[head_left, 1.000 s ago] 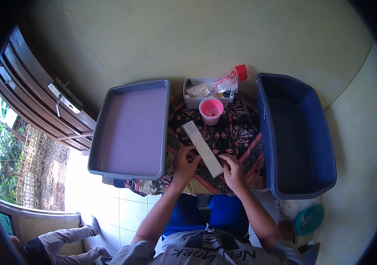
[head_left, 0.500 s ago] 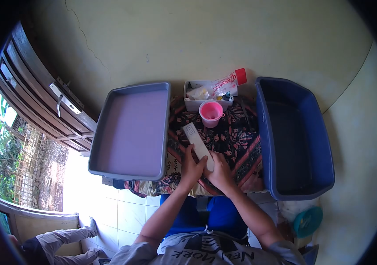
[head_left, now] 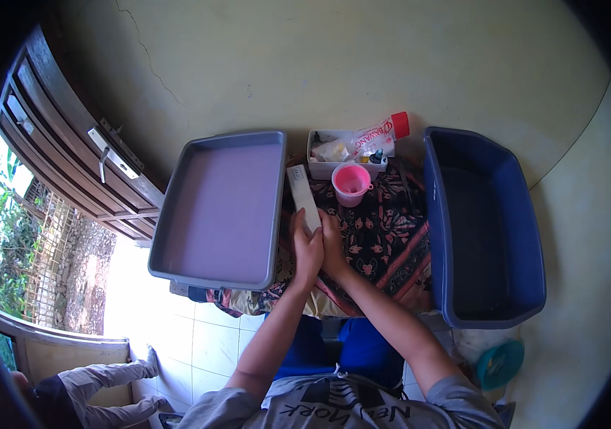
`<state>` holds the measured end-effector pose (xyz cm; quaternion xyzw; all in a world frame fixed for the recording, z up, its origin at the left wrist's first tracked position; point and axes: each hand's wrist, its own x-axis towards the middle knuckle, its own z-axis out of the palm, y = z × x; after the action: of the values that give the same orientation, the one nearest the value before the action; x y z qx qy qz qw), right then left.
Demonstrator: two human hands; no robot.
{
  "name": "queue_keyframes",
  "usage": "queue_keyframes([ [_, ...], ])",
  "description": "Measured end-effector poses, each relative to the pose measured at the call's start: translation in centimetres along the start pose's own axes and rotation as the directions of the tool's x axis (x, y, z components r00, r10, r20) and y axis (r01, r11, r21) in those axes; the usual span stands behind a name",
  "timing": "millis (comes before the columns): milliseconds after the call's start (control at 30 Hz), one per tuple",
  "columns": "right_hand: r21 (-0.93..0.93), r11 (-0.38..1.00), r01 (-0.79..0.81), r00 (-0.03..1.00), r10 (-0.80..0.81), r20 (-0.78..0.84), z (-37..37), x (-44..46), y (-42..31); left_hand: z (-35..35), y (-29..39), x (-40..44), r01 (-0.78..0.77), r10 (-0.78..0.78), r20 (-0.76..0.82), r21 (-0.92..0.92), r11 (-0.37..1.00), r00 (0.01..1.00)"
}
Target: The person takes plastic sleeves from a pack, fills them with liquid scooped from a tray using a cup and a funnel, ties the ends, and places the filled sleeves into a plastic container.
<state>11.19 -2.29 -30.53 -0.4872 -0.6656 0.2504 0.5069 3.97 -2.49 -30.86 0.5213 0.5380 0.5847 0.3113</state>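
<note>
A long, flat, whitish bar (head_left: pixel 305 196) with a small dark marking at its far end points away from me over the patterned cloth. My left hand (head_left: pixel 307 250) is closed around its near end from the left. From the right, my right hand (head_left: pixel 330 247) presses against the same end, the two hands touching. The bar lies close beside the right wall of a grey tray (head_left: pixel 281 186) holding a pale purple layer. To the right of its far end stands a pink cup (head_left: pixel 352 180). The near end is hidden by my palms.
A deep blue tub (head_left: pixel 434 236) stands at the right. Behind the cup, a white box (head_left: pixel 327 170) holds small bottles and a red-capped bottle (head_left: pixel 380 134). Patterned cloth (head_left: pixel 384 236) covers the table. A person's legs (head_left: pixel 101 393) show at lower left, near an open door (head_left: pixel 69 143).
Both hands have moved left and slightly away from me with the bar. It now stands closer to the grey tray and points more nearly straight ahead. The view has shifted slightly.
</note>
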Motion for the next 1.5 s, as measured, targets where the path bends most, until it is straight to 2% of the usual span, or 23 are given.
queue_keyframes([
  [133, -0.033, 0.999, -0.024, 0.999, 0.022, -0.045, 2.2, 2.4, 1.7, 0.8, -1.8, 2.3, 0.041, -0.04, -0.071, 0.017, 0.999, 0.997],
  [233, 0.026, 0.995, -0.093, 0.995, 0.093, -0.032, 3.5, 4.1, 2.6, 1.4, -1.8, 3.7, 0.075, -0.077, -0.096, -0.024, 0.997, 0.992],
  [300, 0.182, 0.979, -0.088, 0.993, 0.1, -0.062, 4.7, 4.9, 3.4, 1.6, -1.4, 3.9, 0.057, -0.042, -0.133, 0.109, 0.992, 0.99],
  [333, 0.234, 0.969, -0.083, 0.992, 0.102, -0.071, 5.4, 5.3, 4.3, 1.6, -1.1, 3.9, 0.056, -0.04, -0.137, 0.111, 0.992, 0.99],
  [400, -0.021, 0.995, 0.101, 0.979, -0.103, -0.176, 6.4, 6.4, 5.3, 1.4, -0.9, 3.9, 0.085, -0.078, -0.127, 0.046, 0.995, 0.989],
  [433, -0.017, 0.995, 0.103, 0.979, -0.104, -0.176, 6.6, 6.8, 5.4, 1.0, -1.0, 4.0, 0.083, -0.076, -0.129, 0.049, 0.995, 0.989],
  [533, -0.013, 1.0, -0.026, 0.99, 0.024, -0.139, 6.3, 7.6, 4.8, -0.1, -0.4, 4.1, 0.104, -0.097, -0.085, 0.082, 0.991, 0.992],
  [600, 0.107, 0.987, -0.118, 0.99, 0.125, -0.064, 5.7, 7.8, 4.0, -0.3, 0.4, 3.8, 0.176, -0.182, -0.107, -0.07, 0.982, 0.977],
  [633, 0.106, 0.987, -0.118, 0.99, 0.126, -0.069, 5.4, 7.7, 3.6, -0.3, 0.1, 3.8, 0.174, -0.181, -0.102, -0.07, 0.982, 0.978],
  [733, 0.097, 0.994, -0.057, 0.993, 0.066, -0.096, 4.5, 7.0, 2.4, -0.1, -0.2, 3.4, 0.208, -0.214, -0.146, -0.057, 0.977, 0.966],
  [800, 0.051, 0.989, 0.137, 0.979, -0.127, -0.159, 3.7, 7.0, 1.7, 0.3, 0.6, 2.8, 0.128, -0.166, -0.169, -0.214, 0.968, 0.972],
  [833, 0.047, 0.989, 0.137, 0.978, -0.128, -0.163, 2.7, 7.1, 0.4, 0.4, 1.9, 2.2, 0.127, -0.164, -0.164, -0.216, 0.968, 0.973],
  [900, -0.065, 0.992, 0.107, 0.991, -0.112, -0.071, 0.5, 7.3, -2.2, 0.9, 4.8, 0.9, 0.098, -0.165, -0.118, -0.438, 0.894, 0.979],
  [1033, -0.119, 0.971, 0.209, 0.969, -0.222, -0.111, -3.1, 8.6, -4.4, 1.8, 6.7, 0.7, 0.041, -0.067, -0.048, -0.416, 0.908, 0.997],
  [1100, -0.09, 0.982, 0.168, 0.978, -0.177, -0.109, -5.4, 9.1, -5.7, 2.1, 8.2, 1.4, -0.011, -0.002, -0.034, -0.356, 0.934, 0.999],
  [1167, -0.168, 0.955, 0.244, 0.959, -0.264, -0.104, -7.5, 10.2, -6.3, 2.5, 9.4, 2.4, 0.012, -0.011, 0.004, -0.417, 0.909, 1.0],
  [1200, -0.116, 0.971, 0.209, 0.973, -0.218, -0.076, -8.7, 10.7, -7.5, 2.8, 9.7, 2.9, 0.01, -0.009, 0.005, -0.42, 0.908, 1.0],
  [1233, -0.151, 0.948, 0.279, 0.957, -0.287, -0.039, -9.9, 11.4, -7.8, 3.1, 10.1, 3.8, 0.053, -0.041, 0.035, -0.512, 0.858, 0.999],
  [1267, -0.1, 0.971, 0.218, 0.976, -0.217, 0.016, -10.8, 12.4, -7.6, 3.5, 10.3, 4.5, 0.101, -0.074, 0.069, -0.594, 0.798, 0.995],
  [1300, -0.049, 0.988, 0.147, 0.987, -0.143, 0.076, -11.5, 13.4, -7.3, 3.9, 10.5, 5.3, 0.103, -0.077, 0.069, -0.593, 0.799, 0.995],
  [1400, -0.091, 0.985, 0.148, 0.981, -0.135, 0.136, -13.0, 16.2, -6.4, 5.3, 11.5, 8.1, 0.286, -0.277, 0.151, -0.781, 0.556, 0.949],
  [1433, -0.091, 0.984, 0.153, 0.976, -0.137, 0.169, -13.3, 17.1, -6.5, 5.6, 11.3, 9.1, 0.284, -0.273, 0.151, -0.781, 0.557, 0.95],
  [1500, -0.091, 0.987, 0.129, 0.979, -0.112, 0.172, -13.6, 18.6, -6.4, 6.4, 10.0, 11.3, 0.298, -0.298, 0.118, -0.669, 0.681, 0.947],
])
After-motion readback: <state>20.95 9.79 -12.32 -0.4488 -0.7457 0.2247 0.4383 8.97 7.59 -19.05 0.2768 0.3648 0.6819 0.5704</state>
